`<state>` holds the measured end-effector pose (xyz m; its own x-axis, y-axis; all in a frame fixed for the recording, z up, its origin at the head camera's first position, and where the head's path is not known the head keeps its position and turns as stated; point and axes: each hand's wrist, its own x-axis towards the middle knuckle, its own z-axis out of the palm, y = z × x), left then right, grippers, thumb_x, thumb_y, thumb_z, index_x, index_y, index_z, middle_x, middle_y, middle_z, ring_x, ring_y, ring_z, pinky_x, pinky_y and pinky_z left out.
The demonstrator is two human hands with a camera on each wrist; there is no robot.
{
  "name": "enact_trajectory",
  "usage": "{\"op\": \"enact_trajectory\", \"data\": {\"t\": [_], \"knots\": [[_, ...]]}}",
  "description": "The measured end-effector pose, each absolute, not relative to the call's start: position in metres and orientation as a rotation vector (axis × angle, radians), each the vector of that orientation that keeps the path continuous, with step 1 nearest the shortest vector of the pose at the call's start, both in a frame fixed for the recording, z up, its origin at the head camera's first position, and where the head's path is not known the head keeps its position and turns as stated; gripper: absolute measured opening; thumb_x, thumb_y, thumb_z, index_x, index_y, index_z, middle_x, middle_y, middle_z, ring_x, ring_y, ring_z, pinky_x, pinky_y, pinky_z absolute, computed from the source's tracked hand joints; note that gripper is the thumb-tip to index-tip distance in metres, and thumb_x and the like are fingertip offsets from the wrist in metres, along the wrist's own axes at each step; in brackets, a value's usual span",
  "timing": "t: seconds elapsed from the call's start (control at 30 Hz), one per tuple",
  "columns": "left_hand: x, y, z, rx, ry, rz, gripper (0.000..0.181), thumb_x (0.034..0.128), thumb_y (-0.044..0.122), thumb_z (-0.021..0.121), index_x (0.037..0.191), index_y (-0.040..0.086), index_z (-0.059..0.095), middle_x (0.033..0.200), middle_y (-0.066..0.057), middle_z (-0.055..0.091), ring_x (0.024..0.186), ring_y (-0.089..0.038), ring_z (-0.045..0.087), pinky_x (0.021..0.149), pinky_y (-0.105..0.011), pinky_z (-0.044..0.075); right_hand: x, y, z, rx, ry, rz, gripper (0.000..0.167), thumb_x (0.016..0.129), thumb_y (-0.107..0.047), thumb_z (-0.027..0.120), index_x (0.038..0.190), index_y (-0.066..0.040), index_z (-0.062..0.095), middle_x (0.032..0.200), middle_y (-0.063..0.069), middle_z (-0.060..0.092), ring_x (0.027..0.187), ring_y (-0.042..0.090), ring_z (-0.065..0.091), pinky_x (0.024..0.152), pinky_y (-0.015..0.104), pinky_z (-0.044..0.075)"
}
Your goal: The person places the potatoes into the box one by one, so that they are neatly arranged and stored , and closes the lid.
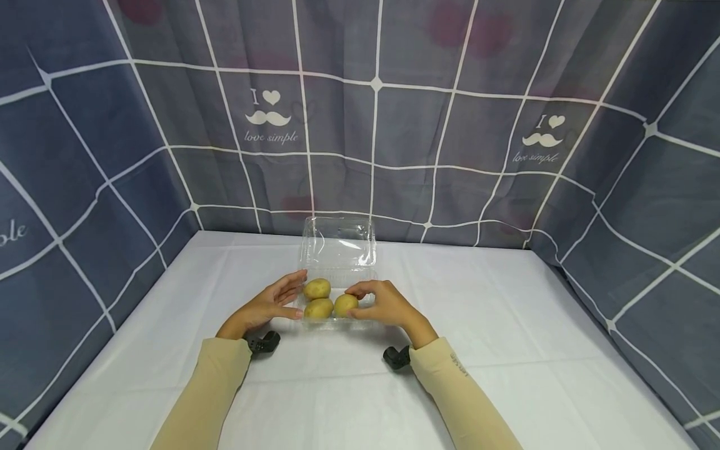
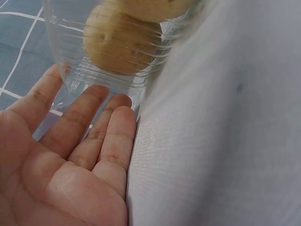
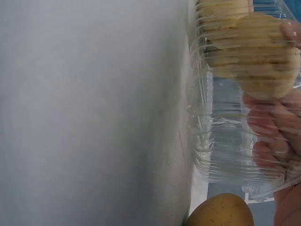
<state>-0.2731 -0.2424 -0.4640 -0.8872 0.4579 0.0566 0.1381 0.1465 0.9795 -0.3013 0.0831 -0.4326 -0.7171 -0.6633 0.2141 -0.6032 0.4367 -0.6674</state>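
A clear plastic clamshell box (image 1: 337,324) stands on the table with its lid (image 1: 337,245) raised at the back. Inside lie a potato (image 1: 317,288) at the back left, another potato (image 1: 319,309) at the front left, and a third potato (image 1: 345,305) at the right. My right hand (image 1: 385,305) reaches over the right wall and pinches this third potato between thumb and fingers. At the box's left side, my left hand (image 1: 270,303) rests its fingertips on the wall, fingers extended. The right wrist view also shows a potato (image 3: 221,212) outside the box, partly cut off.
A white cloth (image 1: 315,406) covers the table. Grey-blue curtains (image 1: 337,125) with white grid lines enclose the back and both sides. Each wrist carries a black camera, one on the left (image 1: 264,342) and one on the right (image 1: 396,357).
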Motion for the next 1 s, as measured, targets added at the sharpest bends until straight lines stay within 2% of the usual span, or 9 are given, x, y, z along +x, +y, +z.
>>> {"op": "enact_trajectory", "data": {"t": [0.13, 0.23, 0.47, 0.6, 1.0], "knots": [[-0.2736, -0.2418, -0.4642, 0.578, 2.168, 1.811, 0.105, 0.0897, 0.005, 0.085, 0.169, -0.006, 0.018, 0.176, -0.031, 0.015, 0.162, -0.052, 0.016, 0.130, -0.058, 0.017, -0.2992, 0.0796, -0.4303, -1.125, 2.661, -1.012, 0.033, 0.094, -0.026, 0.083, 0.123, -0.012, 0.082, 0.109, -0.001, 0.078, 0.104, 0.017, 0.067, 0.086, 0.035, 0.056], [-0.2736, -0.2412, -0.4639, 0.579, 2.163, 1.814, 0.105, 0.0898, 0.005, 0.085, 0.169, -0.006, 0.018, 0.176, -0.031, 0.015, 0.162, -0.052, 0.016, 0.129, -0.058, 0.017, -0.2975, 0.0779, -0.4294, -1.126, 2.692, -0.943, 0.033, 0.096, -0.031, 0.081, 0.123, -0.014, 0.083, 0.109, -0.002, 0.078, 0.104, 0.017, 0.067, 0.083, 0.034, 0.055], [-0.2734, -0.2403, -0.4635, 0.564, 2.173, 1.808, 0.104, 0.0902, 0.005, 0.085, 0.170, -0.005, 0.018, 0.177, -0.030, 0.015, 0.162, -0.051, 0.016, 0.130, -0.058, 0.018, -0.2953, 0.0775, -0.4311, -1.171, 2.679, -0.978, 0.034, 0.098, -0.028, 0.079, 0.127, -0.010, 0.081, 0.119, 0.004, 0.078, 0.112, 0.023, 0.067, 0.096, 0.036, 0.056], [-0.2730, -0.2417, -0.4642, 0.567, 2.182, 1.799, 0.104, 0.0907, 0.004, 0.084, 0.170, -0.005, 0.018, 0.177, -0.030, 0.014, 0.162, -0.051, 0.016, 0.130, -0.059, 0.018, -0.2944, 0.0770, -0.4323, -1.157, 2.681, -1.004, 0.034, 0.098, -0.027, 0.079, 0.127, -0.010, 0.081, 0.121, 0.005, 0.077, 0.114, 0.023, 0.066, 0.099, 0.035, 0.055], [-0.2726, -0.2438, -0.4658, 0.618, 2.173, 1.817, 0.103, 0.0906, 0.004, 0.084, 0.169, -0.007, 0.019, 0.175, -0.032, 0.018, 0.160, -0.053, 0.019, 0.129, -0.064, 0.016, -0.2925, 0.0795, -0.4345, -1.196, 2.658, -1.054, 0.033, 0.101, -0.026, 0.078, 0.129, -0.009, 0.079, 0.126, 0.005, 0.077, 0.120, 0.025, 0.065, 0.106, 0.042, 0.053]]}}
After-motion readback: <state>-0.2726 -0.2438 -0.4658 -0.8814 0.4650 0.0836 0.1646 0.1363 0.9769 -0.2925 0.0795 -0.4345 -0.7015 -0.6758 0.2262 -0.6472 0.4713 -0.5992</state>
